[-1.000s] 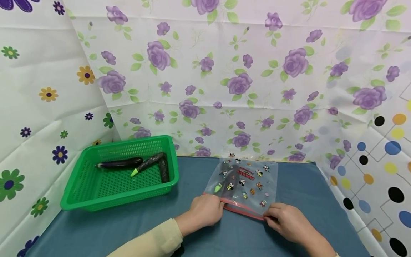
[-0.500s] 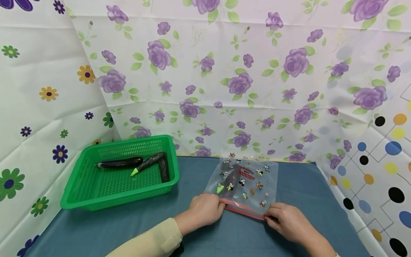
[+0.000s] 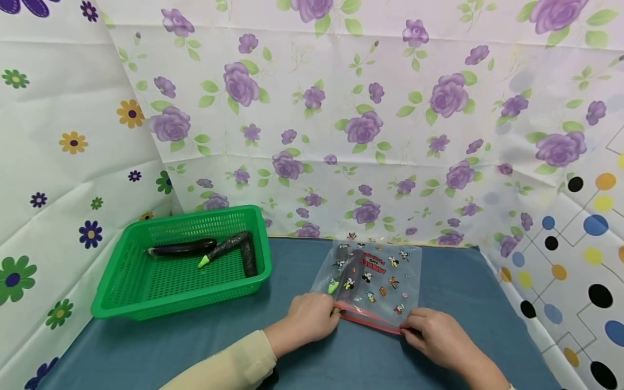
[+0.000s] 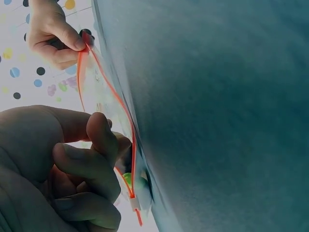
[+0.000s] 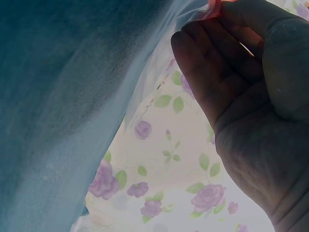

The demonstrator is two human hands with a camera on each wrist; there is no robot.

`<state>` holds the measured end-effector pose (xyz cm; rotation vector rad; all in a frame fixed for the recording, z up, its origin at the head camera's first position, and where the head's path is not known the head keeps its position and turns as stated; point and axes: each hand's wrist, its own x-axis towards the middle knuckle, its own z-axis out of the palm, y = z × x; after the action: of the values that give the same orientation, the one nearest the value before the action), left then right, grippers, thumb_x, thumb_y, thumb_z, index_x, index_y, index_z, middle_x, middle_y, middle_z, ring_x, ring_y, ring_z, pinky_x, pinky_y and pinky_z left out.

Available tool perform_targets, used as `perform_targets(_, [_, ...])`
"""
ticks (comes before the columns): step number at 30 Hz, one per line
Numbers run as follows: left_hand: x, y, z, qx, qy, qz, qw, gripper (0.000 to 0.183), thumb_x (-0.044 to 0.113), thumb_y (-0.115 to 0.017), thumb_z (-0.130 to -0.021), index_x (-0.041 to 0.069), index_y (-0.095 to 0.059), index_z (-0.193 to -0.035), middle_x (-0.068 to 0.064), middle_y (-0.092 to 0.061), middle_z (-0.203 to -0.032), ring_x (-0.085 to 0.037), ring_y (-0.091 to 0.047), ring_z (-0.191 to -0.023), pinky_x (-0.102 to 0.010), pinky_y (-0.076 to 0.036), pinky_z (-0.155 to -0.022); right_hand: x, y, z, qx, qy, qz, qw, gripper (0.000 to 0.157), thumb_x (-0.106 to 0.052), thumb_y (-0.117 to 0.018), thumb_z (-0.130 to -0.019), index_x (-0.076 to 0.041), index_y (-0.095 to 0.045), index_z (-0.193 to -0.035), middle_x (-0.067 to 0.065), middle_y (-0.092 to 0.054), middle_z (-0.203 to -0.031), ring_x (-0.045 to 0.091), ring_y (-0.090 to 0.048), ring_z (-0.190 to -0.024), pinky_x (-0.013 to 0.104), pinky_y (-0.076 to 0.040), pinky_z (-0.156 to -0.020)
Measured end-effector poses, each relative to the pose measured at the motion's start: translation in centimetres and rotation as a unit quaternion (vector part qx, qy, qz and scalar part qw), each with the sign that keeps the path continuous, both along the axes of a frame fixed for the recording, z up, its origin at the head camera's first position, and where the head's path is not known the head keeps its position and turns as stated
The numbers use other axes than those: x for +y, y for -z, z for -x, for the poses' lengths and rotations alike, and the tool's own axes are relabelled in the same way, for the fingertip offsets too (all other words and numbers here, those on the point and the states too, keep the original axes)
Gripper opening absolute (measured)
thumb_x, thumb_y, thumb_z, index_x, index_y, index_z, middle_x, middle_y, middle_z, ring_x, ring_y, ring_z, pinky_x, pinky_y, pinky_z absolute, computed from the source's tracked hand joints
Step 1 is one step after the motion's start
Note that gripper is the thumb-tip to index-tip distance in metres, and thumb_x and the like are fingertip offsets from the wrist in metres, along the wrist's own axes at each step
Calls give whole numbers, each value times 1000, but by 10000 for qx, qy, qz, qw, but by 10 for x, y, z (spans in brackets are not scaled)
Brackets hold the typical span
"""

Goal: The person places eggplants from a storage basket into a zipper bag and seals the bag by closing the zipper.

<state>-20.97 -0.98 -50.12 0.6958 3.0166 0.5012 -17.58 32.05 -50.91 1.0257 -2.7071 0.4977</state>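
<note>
Bag (image 3: 372, 286) in all three views

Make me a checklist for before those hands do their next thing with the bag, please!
1. Bag mouth open: ok, its red strips gape apart.
2. Right grip on the bag's corner: ok, it pinches it.
3. Left grip holding something firmly: cannot tell, its fingertips are hidden from above.
4. Something inside the bag: ok, a green tip shows through.
5. Everything bagged: not ok, dark vegetables lie in the green basket.
</note>
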Motion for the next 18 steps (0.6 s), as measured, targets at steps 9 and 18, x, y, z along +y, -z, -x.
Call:
perform_targets(9, [0, -2, 1, 156, 93, -24, 9998, 53, 26, -68, -106, 23, -49, -57, 5, -49, -57, -16, -47, -49, -40, -38, -43, -1, -2, 0, -134, 56, -65, 9999, 16, -12, -87, -96, -27, -83, -95, -22, -65, -91, -5, -60, -78, 30, -57, -66])
perform_targets(18, [2, -1, 5, 197, 40, 28, 9998, 54, 24, -70, -101, 22, -44, -54, 5, -42, -53, -15, -41, -46, -38, -32, -42, 0, 0, 0, -104, 73, -86, 9999, 16, -12, -87, -96, -28, -82, -95, -22, -65, -91, -4, -61, -79, 30, -58, -66])
